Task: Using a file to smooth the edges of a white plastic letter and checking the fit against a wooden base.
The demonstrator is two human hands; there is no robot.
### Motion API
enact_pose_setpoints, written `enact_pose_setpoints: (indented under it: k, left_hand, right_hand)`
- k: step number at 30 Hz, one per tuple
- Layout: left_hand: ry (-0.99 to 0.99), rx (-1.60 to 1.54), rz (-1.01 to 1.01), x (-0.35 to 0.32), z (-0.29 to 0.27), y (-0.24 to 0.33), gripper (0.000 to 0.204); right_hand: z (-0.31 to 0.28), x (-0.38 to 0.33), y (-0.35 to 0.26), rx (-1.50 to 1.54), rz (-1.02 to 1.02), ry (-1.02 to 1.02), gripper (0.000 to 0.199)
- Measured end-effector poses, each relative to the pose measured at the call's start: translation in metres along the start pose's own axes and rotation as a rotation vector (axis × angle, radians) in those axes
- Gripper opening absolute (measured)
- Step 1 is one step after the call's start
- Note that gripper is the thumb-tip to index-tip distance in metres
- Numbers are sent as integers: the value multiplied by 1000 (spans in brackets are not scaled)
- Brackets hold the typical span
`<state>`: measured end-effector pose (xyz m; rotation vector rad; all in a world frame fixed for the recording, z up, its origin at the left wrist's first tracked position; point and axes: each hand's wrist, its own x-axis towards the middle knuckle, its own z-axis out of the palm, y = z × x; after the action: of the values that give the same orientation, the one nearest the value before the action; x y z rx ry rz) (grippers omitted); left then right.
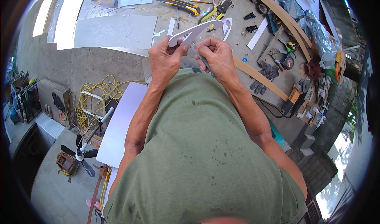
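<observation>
White curved cutout piece [196,30] is held above the near edge of the concrete workbench [118,65], its long axis running from lower left up to the right. Left hand [166,59] pinches its lower left end between thumb and fingers. Right hand [215,55], just beside, has its fingers curled round a slim grey tool [202,59] that meets the piece's underside. Yellow-handled utility knives [180,4] lie beyond.
</observation>
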<state>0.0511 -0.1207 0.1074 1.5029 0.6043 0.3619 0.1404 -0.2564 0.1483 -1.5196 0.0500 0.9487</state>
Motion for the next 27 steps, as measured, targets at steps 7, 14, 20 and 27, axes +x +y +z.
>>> enact_pose_setpoints:
  k: [7,14,20,27]
  left_hand:
    - [34,-8,-7,-3,3,4,11]
    - [85,27,28,-4,2,7,10]
    - [23,104,-30,-10,2,10,16]
    - [98,36,23,-9,4,5,11]
  right_hand:
    - [-1,-1,1,-38,-24,16,17]
    - [8,1,1,11,-33,28,17]
    - [8,11,5,30,-73,19,15]
    - [10,8,5,-14,-56,45,15]
